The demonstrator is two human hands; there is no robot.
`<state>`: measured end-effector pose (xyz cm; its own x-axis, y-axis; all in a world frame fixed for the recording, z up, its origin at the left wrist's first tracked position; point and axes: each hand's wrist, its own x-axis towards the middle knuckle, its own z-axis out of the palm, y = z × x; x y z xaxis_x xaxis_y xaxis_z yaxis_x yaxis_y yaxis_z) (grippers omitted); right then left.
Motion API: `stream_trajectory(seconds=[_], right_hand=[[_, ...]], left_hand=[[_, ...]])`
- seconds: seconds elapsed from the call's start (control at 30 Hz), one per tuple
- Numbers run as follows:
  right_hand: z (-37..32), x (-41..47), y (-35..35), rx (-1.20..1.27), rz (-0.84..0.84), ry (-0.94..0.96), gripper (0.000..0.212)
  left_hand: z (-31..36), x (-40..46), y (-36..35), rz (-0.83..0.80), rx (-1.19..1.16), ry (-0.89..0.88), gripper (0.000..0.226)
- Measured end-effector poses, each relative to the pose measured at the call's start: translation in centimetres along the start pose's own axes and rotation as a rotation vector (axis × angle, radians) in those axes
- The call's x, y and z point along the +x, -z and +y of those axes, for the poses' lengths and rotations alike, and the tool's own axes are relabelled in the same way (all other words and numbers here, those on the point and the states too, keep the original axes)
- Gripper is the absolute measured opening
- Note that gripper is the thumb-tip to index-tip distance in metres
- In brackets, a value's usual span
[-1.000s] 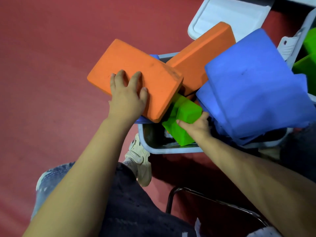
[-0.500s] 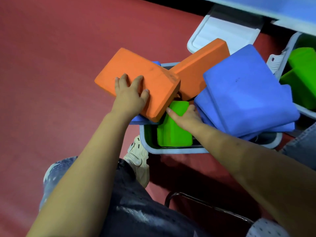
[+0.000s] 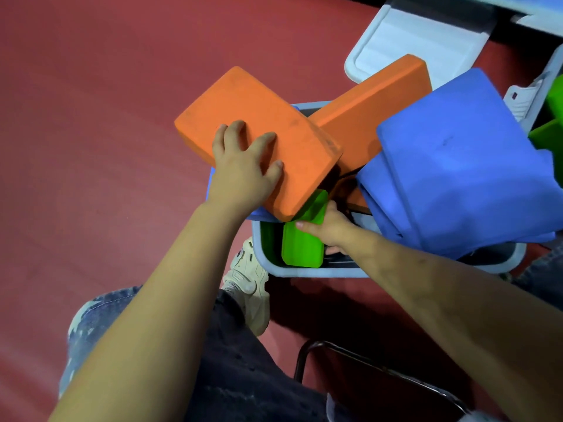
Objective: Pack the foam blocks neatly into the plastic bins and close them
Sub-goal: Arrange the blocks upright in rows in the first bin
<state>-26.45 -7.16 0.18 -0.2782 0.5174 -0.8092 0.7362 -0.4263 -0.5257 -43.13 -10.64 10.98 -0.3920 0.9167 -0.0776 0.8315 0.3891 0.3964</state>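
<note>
A grey plastic bin [image 3: 304, 271] stands on the red floor in front of me. My left hand [image 3: 243, 169] grips the near edge of an orange foam block [image 3: 259, 132] tilted over the bin's left rim. My right hand [image 3: 329, 226] holds a green foam block [image 3: 301, 242] standing upright in the bin's near left corner. A second orange block [image 3: 371, 108] leans across the bin behind. Large blue foam blocks [image 3: 463, 166] are piled over the bin's right side and hide its inside.
A white bin lid [image 3: 411, 41] lies on the floor behind the bin. Another bin [image 3: 524, 99] with green blocks [image 3: 548, 135] sits at the right edge. My shoe [image 3: 246, 278] is beside the bin's near left corner, and a metal chair frame [image 3: 365, 363] is below.
The green block went from tilted above the bin to standing upright in its near left corner, my right hand following it down. The orange block in my left hand has barely shifted.
</note>
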Motion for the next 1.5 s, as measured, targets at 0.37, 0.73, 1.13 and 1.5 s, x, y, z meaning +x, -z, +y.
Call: stream_trajectory(seconds=[0.37, 0.73, 1.13, 1.5], right_hand=[[0.2, 0.1, 2.9, 0.187, 0.165, 0.127, 0.078], [-5.6, -5.9, 1.3, 0.691, -0.032, 0.152, 0.085], [-6.3, -5.2, 0.0, 0.936, -0.027, -0.073, 0.069], [-4.5, -7.4, 3.8, 1.049, -0.034, -0.005, 0.023]], left_hand=[[-0.6, 0.2, -0.1, 0.038, 0.0, -0.008, 0.054], [-0.7, -0.1, 1.0, 0.079, -0.25, -0.007, 0.046], [-4.4, 0.1, 2.1, 0.703, -0.879, 0.384, 0.053], [-6.8, -3.8, -3.5, -0.417, -1.118, 0.843, 0.063]])
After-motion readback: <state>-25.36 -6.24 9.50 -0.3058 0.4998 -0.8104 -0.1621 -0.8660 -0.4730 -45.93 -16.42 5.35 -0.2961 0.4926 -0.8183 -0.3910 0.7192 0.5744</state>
